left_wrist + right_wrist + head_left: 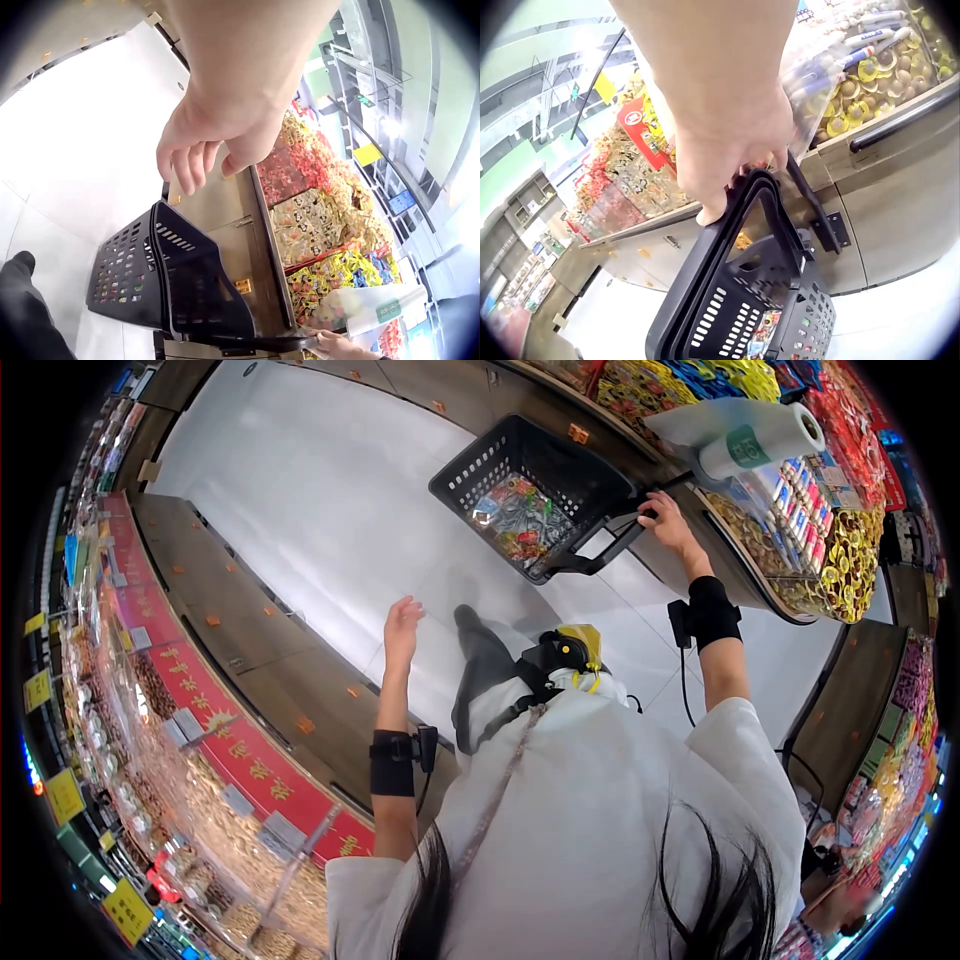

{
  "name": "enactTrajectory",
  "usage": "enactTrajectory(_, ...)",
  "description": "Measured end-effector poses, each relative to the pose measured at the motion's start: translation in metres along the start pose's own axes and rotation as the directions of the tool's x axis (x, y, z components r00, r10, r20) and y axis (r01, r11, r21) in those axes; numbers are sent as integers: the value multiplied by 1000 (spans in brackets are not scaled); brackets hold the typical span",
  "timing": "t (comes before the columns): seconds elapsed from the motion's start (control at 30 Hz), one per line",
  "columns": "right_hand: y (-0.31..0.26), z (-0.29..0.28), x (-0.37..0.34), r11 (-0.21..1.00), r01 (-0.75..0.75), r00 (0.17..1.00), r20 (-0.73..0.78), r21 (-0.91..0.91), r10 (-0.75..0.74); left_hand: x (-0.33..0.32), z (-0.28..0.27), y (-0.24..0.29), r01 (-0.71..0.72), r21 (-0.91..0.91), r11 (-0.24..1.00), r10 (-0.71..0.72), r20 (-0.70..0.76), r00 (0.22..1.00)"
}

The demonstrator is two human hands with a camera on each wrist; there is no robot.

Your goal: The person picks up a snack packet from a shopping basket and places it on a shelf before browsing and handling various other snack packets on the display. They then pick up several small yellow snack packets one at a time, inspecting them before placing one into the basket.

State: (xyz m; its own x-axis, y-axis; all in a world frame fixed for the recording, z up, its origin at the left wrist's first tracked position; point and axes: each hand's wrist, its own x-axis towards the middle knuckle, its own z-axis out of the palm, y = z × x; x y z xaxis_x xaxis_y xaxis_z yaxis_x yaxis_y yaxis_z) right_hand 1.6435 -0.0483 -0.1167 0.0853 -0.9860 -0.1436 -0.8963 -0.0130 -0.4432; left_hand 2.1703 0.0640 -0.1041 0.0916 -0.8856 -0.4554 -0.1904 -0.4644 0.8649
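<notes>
My right hand (668,525) grips the handle (590,563) of a black plastic shopping basket (585,475). In the right wrist view, the fingers of that hand (735,146) curl over the end of the handle (697,281), thumb along one side. Small colourful wrapped packets (520,520) lie in the bottom of the basket, which hangs tilted beside a wooden display counter. Away from the basket in the head view, my left hand (402,628) hangs in the aisle with loosely bent fingers, holding nothing. The left wrist view has this hand (214,139) above the basket (199,292).
A roll of clear plastic bags (760,442) stands at the counter edge near my right hand. Bins of wrapped sweets (307,225) line that counter. Along the left runs another counter with a red banner (240,745) and bulk goods. Pale glossy floor (330,490) lies between.
</notes>
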Motion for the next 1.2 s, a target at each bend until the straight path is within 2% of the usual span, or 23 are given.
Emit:
enactTrajectory(0.13,-6,24,7,965,-264,946,-193,2,259,33,-39,14,16,-19,1000,-16,-24,1000)
enactTrajectory(0.23,-7,48,20,906,-325,891,-233,270,389,55,-71,3,13,3,1000,-13,32,999)
enactTrajectory(0.33,-9,59,32,917,-280,894,-270,285,357,73,-93,-3,28,30,999,-31,94,995)
enactTrajectory(0.37,-10,62,35,905,-327,877,-270,271,397,78,-98,-2,35,32,999,-38,96,995)
enactTrajectory(0.5,-12,63,47,893,-361,864,-263,268,428,98,-115,-1,42,65,997,-49,105,993)
enactTrajectory(0.67,-17,64,54,889,-362,853,-286,280,437,126,-125,8,50,69,996,-58,120,991)
enactTrajectory(0.8,-28,64,55,896,-319,845,-336,311,417,158,-127,26,21,95,995,-34,138,990)
enactTrajectory(0.83,-36,63,54,915,-240,847,-390,325,361,167,-130,31,9,111,994,-25,140,990)
enactTrajectory(0.93,-65,52,52,825,-414,786,-307,385,537,197,-132,48,-3,134,991,-16,139,990)
enactTrajectory(0.97,-62,55,51,860,-377,790,-367,343,492,209,-132,54,-17,143,990,-6,156,988)
enactTrajectory(1.07,-97,35,64,502,-616,593,-62,607,803,241,-129,61,-34,170,985,0,201,980)
enactTrajectory(1.1,-75,54,64,654,-579,631,-241,486,738,252,-127,64,-33,176,984,-5,207,978)
enactTrajectory(1.13,-68,58,63,610,-595,610,-201,523,767,261,-126,66,-29,184,983,-11,214,977)
enactTrajectory(1.2,-92,42,67,518,-620,567,-120,589,815,275,-118,76,-28,191,981,-17,230,973)
